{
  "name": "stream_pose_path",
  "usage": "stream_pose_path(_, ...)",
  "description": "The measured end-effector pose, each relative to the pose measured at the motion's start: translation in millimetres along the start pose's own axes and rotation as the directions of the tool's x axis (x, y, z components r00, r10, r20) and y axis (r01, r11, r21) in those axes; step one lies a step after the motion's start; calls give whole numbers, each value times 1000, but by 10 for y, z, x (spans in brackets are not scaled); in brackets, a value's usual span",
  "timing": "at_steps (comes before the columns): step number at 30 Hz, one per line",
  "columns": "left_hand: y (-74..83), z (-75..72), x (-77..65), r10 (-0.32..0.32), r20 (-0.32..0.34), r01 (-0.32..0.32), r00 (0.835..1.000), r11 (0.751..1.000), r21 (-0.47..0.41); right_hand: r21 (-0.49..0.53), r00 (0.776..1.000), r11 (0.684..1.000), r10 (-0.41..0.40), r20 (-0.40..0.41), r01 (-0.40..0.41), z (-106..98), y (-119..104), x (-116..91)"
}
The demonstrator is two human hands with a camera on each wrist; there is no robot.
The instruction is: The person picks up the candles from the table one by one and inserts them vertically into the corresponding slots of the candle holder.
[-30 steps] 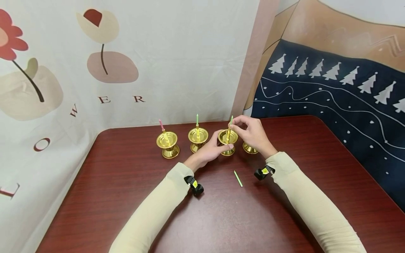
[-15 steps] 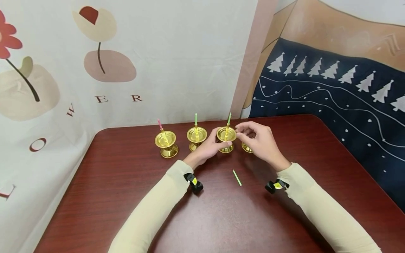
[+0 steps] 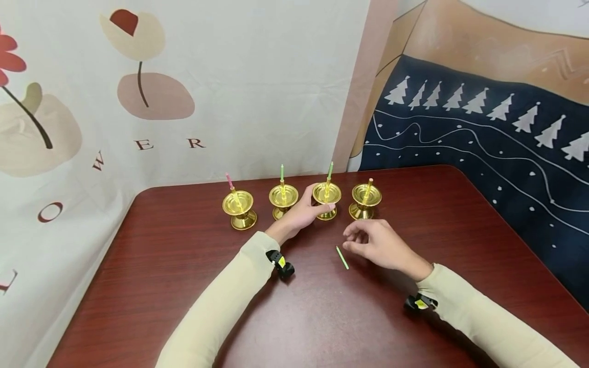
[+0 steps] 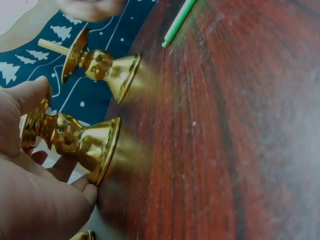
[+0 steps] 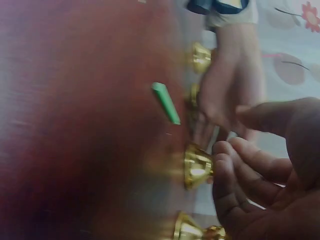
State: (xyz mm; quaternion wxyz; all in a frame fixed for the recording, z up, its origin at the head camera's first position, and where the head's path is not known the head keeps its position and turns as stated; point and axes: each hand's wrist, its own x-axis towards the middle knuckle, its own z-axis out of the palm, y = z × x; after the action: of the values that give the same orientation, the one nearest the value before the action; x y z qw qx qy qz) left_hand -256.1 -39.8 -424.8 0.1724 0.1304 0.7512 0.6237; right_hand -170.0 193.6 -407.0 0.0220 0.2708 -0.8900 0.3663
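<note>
My left hand [image 3: 301, 213] curls round a gold candle holder [image 3: 327, 193], thumb at the front of its dish and fingers behind, as the left wrist view also shows. A thin green candle [image 3: 330, 171] stands upright in that holder. On the table before it lies a loose green candle [image 3: 342, 257]. My right hand [image 3: 379, 243] hovers just right of the loose candle, fingers loosely bent, thumb apart, nothing between them. Beyond the right hand stands a gold holder [image 3: 366, 195] whose centre tube bears no candle.
Left of the held holder stand two more gold holders, one with a green candle [image 3: 282, 173] and the leftmost with a tilted pink candle [image 3: 229, 181]. All are in a row near the back edge of the dark red wooden table [image 3: 138, 266]. Printed cloths [image 3: 257, 92] hang behind.
My right hand has let go of the green candle in the held holder and come back toward the loose candle, uncovering the rightmost holder. The left hand keeps its grip.
</note>
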Motion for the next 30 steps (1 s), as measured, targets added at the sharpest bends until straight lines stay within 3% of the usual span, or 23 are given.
stream_pose_path(7,-1,71,-81,-16,-57,19,998,999,45,-54,994,998,42,101,-37,173,37,-90)
stream_pose_path(13,18,132,-231,-19,-74,30,997,988,151,-103,994,994,35,104,-24,211,53,-102)
stream_pose_path(16,42,139,-327,-4,-77,18,997,984,177,-95,995,996,11,103,-1,208,65,-105)
stream_pose_path(20,58,161,-453,-39,-93,58,995,975,214,-57,994,998,-15,111,22,178,96,-113)
stream_pose_path(25,96,223,-522,-72,-19,74,997,976,202,5,989,998,-61,134,61,132,168,-115)
stream_pose_path(30,113,310,-445,-49,76,32,996,977,209,39,985,997,-69,159,63,107,232,-110)
